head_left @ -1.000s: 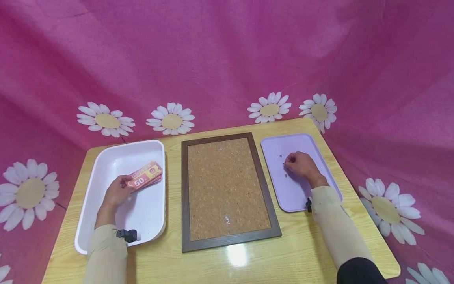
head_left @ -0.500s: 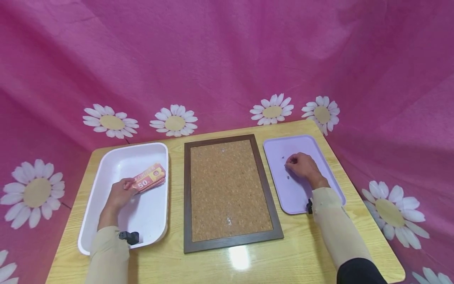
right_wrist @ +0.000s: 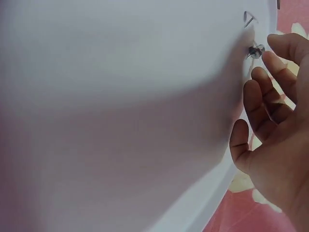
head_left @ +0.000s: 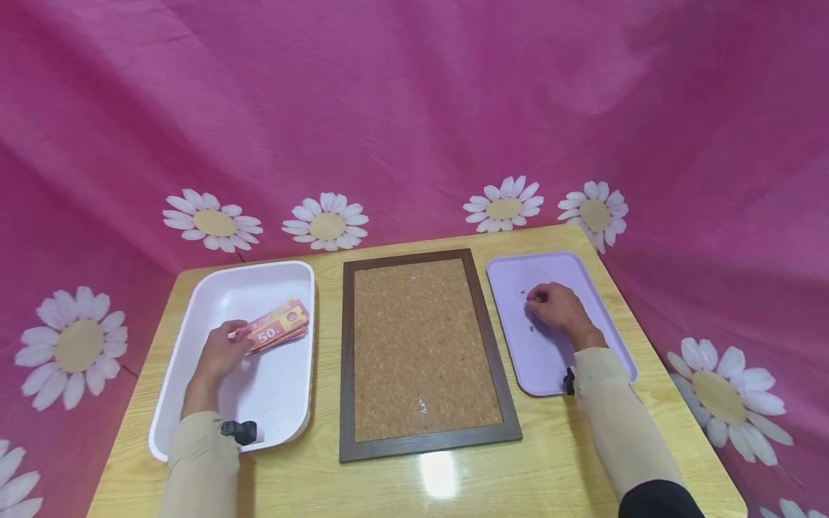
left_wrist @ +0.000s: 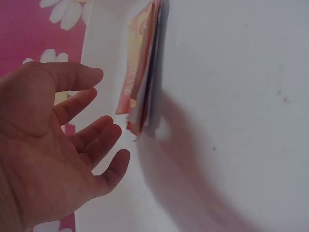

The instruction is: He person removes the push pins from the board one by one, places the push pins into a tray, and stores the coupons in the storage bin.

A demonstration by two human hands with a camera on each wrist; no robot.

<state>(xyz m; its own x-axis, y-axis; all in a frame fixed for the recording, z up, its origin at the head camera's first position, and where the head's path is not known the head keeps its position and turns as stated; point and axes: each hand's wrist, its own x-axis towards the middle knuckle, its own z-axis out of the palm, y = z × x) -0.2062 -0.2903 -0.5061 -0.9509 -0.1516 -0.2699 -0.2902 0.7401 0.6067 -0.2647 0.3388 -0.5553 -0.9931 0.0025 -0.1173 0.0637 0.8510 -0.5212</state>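
Observation:
In the white tub [head_left: 246, 272] at the left lies a fanned stack of red and yellow paper coupons [head_left: 278, 331] marked 50. My left hand [head_left: 220, 352] is at their near-left end; the left wrist view shows its fingers loosely bent, with a small gap before the coupons [left_wrist: 140, 67]. At the right, my right hand [head_left: 558, 308] hovers low over a lilac tray [head_left: 537, 360]. Its thumb and index fingertips are beside a small push pin [right_wrist: 257, 51], without a clear grip. Another push pin [right_wrist: 249, 19] lies farther along the tray.
Between tub and tray lies a cork board [head_left: 421, 352] in a dark brown frame. All stand on a light wooden table [head_left: 363, 489]. A pink cloth [head_left: 388, 108] with white daisies hangs behind and at both sides.
The whole view has shifted slightly, so everything appears a little right and lower. My right hand has edged slightly toward the far pin. The coupons stay in the tub.

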